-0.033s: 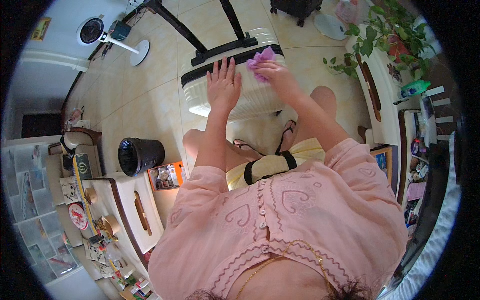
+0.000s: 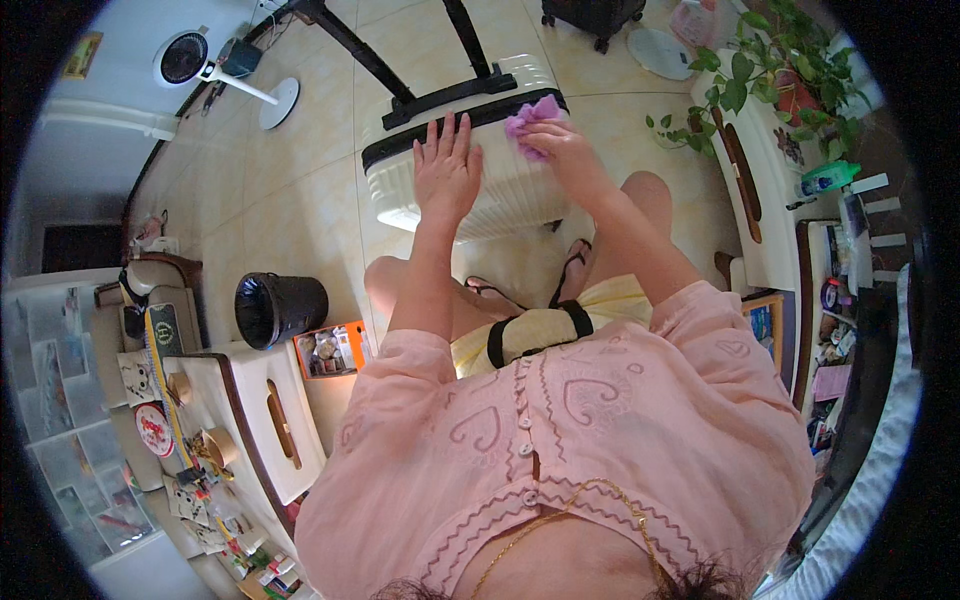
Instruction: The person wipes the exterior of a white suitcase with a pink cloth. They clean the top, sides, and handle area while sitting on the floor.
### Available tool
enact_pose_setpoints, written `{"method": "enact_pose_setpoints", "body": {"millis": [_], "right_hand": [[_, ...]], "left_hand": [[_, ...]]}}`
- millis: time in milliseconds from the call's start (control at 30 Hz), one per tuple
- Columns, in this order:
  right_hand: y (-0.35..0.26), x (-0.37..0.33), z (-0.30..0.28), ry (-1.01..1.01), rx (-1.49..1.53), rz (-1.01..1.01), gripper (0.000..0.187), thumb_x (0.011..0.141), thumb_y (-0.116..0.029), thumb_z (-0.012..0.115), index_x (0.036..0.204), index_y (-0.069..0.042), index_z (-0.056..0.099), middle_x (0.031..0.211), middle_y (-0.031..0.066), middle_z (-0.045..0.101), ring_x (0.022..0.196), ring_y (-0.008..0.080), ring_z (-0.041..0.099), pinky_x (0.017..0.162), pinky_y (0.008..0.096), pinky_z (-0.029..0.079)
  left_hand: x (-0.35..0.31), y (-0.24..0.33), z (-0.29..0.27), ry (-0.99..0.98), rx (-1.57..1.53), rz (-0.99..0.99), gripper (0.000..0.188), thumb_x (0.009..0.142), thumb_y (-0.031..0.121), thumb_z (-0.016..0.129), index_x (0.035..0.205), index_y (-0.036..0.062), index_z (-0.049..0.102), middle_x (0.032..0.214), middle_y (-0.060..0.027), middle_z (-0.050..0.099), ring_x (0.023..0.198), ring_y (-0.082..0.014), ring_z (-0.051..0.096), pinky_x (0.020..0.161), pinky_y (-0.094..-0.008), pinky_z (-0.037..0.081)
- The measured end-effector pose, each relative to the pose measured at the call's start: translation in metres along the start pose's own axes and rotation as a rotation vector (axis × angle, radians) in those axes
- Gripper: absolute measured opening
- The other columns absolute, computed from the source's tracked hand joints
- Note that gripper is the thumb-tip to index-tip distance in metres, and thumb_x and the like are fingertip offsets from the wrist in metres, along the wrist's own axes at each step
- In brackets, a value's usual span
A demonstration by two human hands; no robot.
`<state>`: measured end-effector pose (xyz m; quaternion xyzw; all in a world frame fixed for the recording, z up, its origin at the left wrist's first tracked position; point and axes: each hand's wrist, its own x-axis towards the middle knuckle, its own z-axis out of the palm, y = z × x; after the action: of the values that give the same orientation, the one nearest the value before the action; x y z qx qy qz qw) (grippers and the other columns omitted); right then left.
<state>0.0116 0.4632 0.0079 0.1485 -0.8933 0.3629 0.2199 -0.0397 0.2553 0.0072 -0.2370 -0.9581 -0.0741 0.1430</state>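
Observation:
A cream ribbed suitcase (image 2: pixel 490 190) stands on the floor in front of my knees, a black band running along its upper edge. Its black telescopic handle (image 2: pixel 448 108) is pulled out and reaches away from me. My left hand (image 2: pixel 447 172) lies flat on the suitcase, fingers spread, the tips at the black band. In my right hand (image 2: pixel 562 148) a crumpled purple cloth (image 2: pixel 535 122) is bunched, pressed against the suitcase near the right end of the band. The palm side of that hand is hidden.
A black-lined trash bin (image 2: pixel 282 310) and an orange box (image 2: pixel 333 350) stand to the left, beside a white cabinet (image 2: pixel 265 420). A white fan (image 2: pixel 250 90) is at the far left. On the right are a drawer cabinet (image 2: pixel 725 200) and a leafy plant (image 2: pixel 790 90); a dark wheeled case (image 2: pixel 595 15) is behind.
My right hand has slid the purple cloth slightly to the right along the black band. My left hand and the suitcase have stayed in place.

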Motion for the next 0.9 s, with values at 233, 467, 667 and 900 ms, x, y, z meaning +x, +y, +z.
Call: {"method": "enact_pose_setpoints", "body": {"millis": [233,467,667,900], "right_hand": [[0.002,-0.024,-0.027,0.173,-0.097,-0.037,0.026,0.077,-0.005,0.063,0.102,-0.010,0.069,0.107,0.0085,0.067,0.097,0.0284,0.062,0.085,0.0363,0.050],[0.005,-0.007,-0.041,0.256,0.178,0.244,0.021,0.086,-0.006,0.059,0.106,-0.008,0.066,0.111,0.0116,0.066,0.097,0.0311,0.063,0.086,0.0382,0.050],[-0.035,0.032,0.002,0.212,0.082,-0.072,0.030,0.088,-0.007,0.060,0.117,-0.008,0.063,0.120,0.0159,0.061,0.102,0.0273,0.063,0.082,0.0331,0.052],[-0.054,0.036,0.034,-0.046,0.070,-0.125,0.041,0.088,-0.018,0.058,0.128,-0.008,0.054,0.134,0.0126,0.052,0.127,0.0302,0.047,0.105,0.0415,0.037]], "left_hand": [[-0.005,-0.007,-0.001,0.023,0.003,0.052,0.052,0.097,0.039,0.038,0.146,0.0214,0.034,0.153,-0.0046,0.029,0.139,-0.0308,0.027,0.112,-0.0515,0.021],[-0.007,-0.002,0.005,0.106,-0.066,-0.020,0.049,0.095,0.034,0.043,0.140,0.0134,0.042,0.147,-0.0079,0.038,0.137,-0.0278,0.033,0.113,-0.0474,0.022],[-0.014,0.007,-0.011,0.397,-0.773,-0.226,0.042,0.093,0.017,0.050,0.131,0.0008,0.048,0.137,-0.0191,0.047,0.128,-0.0346,0.043,0.106,-0.0479,0.033],[-0.029,-0.002,-0.013,0.125,-0.181,-0.082,0.050,0.095,0.032,0.044,0.139,0.0091,0.043,0.142,-0.0168,0.042,0.134,-0.0368,0.035,0.111,-0.0465,0.025]]}}
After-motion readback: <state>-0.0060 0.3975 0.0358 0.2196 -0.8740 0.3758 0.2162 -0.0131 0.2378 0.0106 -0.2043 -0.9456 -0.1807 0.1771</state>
